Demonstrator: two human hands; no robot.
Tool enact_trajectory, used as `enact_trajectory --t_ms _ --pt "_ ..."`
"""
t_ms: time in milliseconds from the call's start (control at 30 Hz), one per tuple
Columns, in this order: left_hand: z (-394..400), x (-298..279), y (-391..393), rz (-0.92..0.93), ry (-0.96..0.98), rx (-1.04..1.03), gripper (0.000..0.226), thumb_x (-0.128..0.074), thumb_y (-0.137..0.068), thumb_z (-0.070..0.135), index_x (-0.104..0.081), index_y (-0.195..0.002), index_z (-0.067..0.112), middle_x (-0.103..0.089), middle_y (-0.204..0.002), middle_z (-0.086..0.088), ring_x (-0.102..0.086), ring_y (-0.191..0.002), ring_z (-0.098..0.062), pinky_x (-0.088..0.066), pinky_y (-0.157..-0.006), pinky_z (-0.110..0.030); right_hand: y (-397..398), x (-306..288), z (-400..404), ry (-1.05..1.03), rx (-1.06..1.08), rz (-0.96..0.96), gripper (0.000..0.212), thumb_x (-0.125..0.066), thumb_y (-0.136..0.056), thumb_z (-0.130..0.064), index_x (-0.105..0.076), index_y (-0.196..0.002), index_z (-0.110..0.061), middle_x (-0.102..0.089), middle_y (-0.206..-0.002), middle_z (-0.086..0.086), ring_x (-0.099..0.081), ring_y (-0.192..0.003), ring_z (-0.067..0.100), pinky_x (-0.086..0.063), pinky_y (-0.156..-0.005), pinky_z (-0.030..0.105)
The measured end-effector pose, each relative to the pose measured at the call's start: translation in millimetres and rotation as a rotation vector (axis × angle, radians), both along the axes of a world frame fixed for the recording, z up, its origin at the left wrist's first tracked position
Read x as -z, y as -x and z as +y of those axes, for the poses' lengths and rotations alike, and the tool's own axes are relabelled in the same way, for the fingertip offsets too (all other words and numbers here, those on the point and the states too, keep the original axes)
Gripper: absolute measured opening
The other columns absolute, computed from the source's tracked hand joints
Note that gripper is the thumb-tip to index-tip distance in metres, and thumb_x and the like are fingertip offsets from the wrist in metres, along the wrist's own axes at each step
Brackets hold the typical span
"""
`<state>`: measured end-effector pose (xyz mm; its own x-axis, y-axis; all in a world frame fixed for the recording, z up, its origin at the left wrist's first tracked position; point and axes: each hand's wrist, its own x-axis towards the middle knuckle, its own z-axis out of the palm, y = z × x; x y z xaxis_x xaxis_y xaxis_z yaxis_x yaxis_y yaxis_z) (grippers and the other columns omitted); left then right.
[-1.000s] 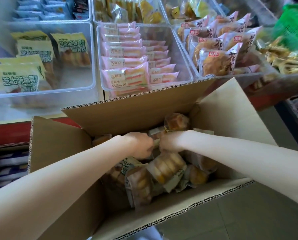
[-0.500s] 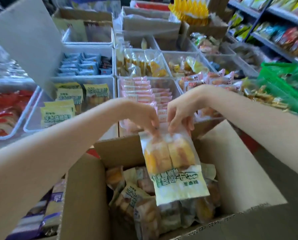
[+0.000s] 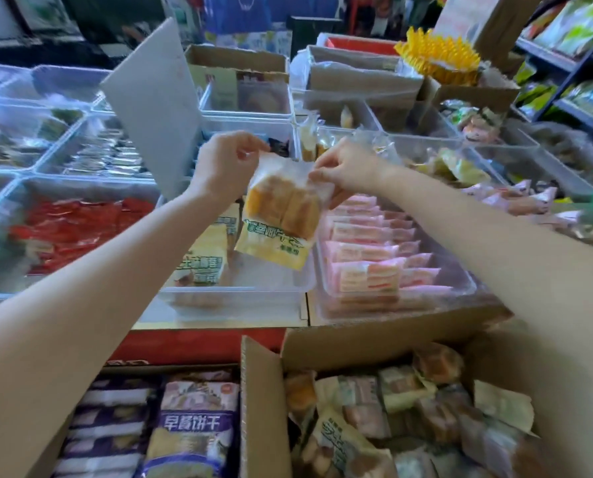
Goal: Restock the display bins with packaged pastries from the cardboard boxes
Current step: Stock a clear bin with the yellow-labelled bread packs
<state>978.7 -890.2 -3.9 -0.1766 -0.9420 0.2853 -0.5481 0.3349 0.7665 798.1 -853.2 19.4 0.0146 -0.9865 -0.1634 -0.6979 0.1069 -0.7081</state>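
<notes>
While the pastry packet (image 3: 281,215) hung over the clear bin (image 3: 232,294), my left hand (image 3: 226,167) and right hand (image 3: 343,167) pinched only its top seal, fingers closed. Risk: thin film slipping, packet dropping askew onto yellow packs (image 3: 201,260).

Both hands hold one pastry packet (image 3: 281,215) by its top corners, the left hand (image 3: 224,167) at its left and the right hand (image 3: 348,170) at its right, above a clear bin (image 3: 232,294) holding like packets. Right of that bin sits a bin of sandwich-cake packets (image 3: 460,291). Nearest, an open cardboard box (image 3: 260,401) holds more pastries; left of it lie biscuit packs (image 3: 191,429).
</notes>
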Motion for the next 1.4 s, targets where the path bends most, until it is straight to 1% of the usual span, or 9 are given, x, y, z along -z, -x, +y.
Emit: enact_trajectory --t_ms 300,433,600,800,933,1033,1133,1267,1400 --pt "-56.4 116.3 -75.5 -0.291 -0.390 0.083 0.036 -0.048 -0.088 0.005 -0.057 -0.123 0.011 -0.058 -0.124 -0.006 -0.057 -0.106 -0.023 -0.049 -0.077 -0.030 -39.3 116.5 -89.2 -0.082 0.141 0.182 0.017 -0.056 -0.091 -0.010 -0.071 -0.091 -0.003 -0.067 -0.089 0.015 -0.067 -0.089 0.034 -0.053 -0.086 0.041" --pt "-78.3 138.3 -77.6 0.074 -0.705 0.045 0.036 -0.057 -0.090 0.028 -0.054 -0.116 0.003 -0.062 -0.114 -0.014 -0.060 -0.105 -0.027 -0.048 -0.095 -0.040 -32.8 122.7 -98.7 0.021 0.517 -0.204 0.020 -0.054 -0.091 -0.007 -0.061 -0.073 -0.011 -0.061 -0.076 0.009 -0.065 -0.081 0.032 -0.058 -0.074 0.043" --pt "-92.4 123.1 -55.9 0.449 -0.806 0.091 0.014 -0.063 -0.087 0.027 -0.063 -0.095 0.015 -0.065 -0.088 0.004 -0.059 -0.088 -0.011 -0.041 -0.069 -0.021 -45.9 103.3 -99.7 -0.038 0.522 -0.761 0.016 -0.046 -0.097 -0.003 -0.056 -0.085 -0.002 -0.066 -0.070 0.012 -0.067 -0.050 0.020 -0.058 -0.053 0.029" --pt "-124.5 86.6 -66.3 0.503 -0.648 0.019 0.022 -0.053 -0.094 0.025 -0.063 -0.111 0.014 -0.061 -0.084 0.005 -0.050 -0.068 -0.004 -0.033 -0.049 -0.016 -57.4 102.8 -106.3 -0.006 0.444 -0.687 0.015 -0.049 -0.097 -0.014 -0.059 -0.105 -0.006 -0.072 -0.069 0.003 -0.068 -0.052 0.016 -0.051 -0.047 0.020" --pt "-133.0 74.0 -65.7 0.460 -0.347 0.009 0.020 -0.046 -0.096 0.017 -0.064 -0.086 0.018 -0.060 -0.081 0.002 -0.053 -0.064 -0.006 -0.045 -0.051 -0.017 -51.6 98.7 -113.2 0.090 0.414 -0.084 0.021 -0.063 -0.089 -0.029 -0.062 -0.096 -0.010 -0.067 -0.098 0.005 -0.064 -0.046 0.008 -0.043 -0.040 0.017" --pt "-130.5 69.1 -60.3 0.393 -0.248 0.171 0.023 -0.045 -0.096 0.012 -0.058 -0.077 0.015 -0.057 -0.078 0.003 -0.055 -0.058 -0.001 -0.051 -0.056 -0.018 -45.3 81.4 -120.3 0.290 0.401 0.141 0.065 -0.075 -0.076 -0.036 -0.046 -0.130 -0.013 -0.059 -0.125 0.009 -0.064 -0.099 0.021 -0.052 -0.084 0.035" --pt "-122.6 69.7 -48.7 0.229 -0.203 0.249 0.018 -0.045 -0.097 0.012 -0.059 -0.088 0.006 -0.056 -0.079 0.003 -0.057 -0.057 0.003 -0.055 -0.058 -0.015 -46.7 70.0 -118.7 0.236 0.162 0.359 0.091 -0.077 -0.075 -0.025 -0.021 -0.146 -0.022 -0.042 -0.144 0.006 -0.055 -0.114 0.026 -0.044 -0.092 0.033" --pt "-116.8 86.1 -43.5 0.113 -0.282 0.294 0.020 -0.045 -0.097 0.014 -0.061 -0.091 0.004 -0.061 -0.089 -0.006 -0.059 -0.077 -0.013 -0.056 -0.069 -0.015 -40.9 78.3 -112.0 0.071 0.227 -0.132 0.025 -0.069 -0.083 -0.009 -0.050 -0.099 -0.013 -0.062 -0.108 0.011 -0.067 -0.077 0.023 -0.056 -0.054 0.024" --pt "-117.5 107.7 -40.9 0.041 -0.404 0.226 0.017 -0.044 -0.094 0.012 -0.062 -0.095 0.013 -0.062 -0.093 -0.005 -0.061 -0.083 -0.016 -0.057 -0.078 -0.023 -43.2 106.3 -112.0 0.009 0.289 0.172 0.029 -0.052 -0.096 -0.023 -0.042 -0.070 -0.015 -0.052 -0.081 0.004 -0.063 -0.072 0.031 -0.055 -0.065 0.037"
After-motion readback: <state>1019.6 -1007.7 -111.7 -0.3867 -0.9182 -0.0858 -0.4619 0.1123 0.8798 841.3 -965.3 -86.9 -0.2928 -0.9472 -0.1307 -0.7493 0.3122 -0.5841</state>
